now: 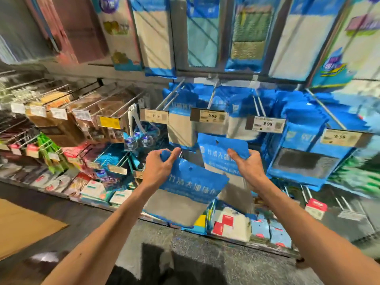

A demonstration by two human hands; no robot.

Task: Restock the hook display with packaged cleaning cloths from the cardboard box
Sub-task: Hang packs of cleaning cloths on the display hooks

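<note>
left hand [159,167] fingers pinch top corner of lower cloth pack [189,190]; right hand [245,167] fingers clamp second pack [220,155], hang hole [217,142] clear above fingers, hook [211,95] higher still, probably ready to thread on

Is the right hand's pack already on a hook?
No, the right hand grips the blue pack below the price tag, its hang hole free.
</note>
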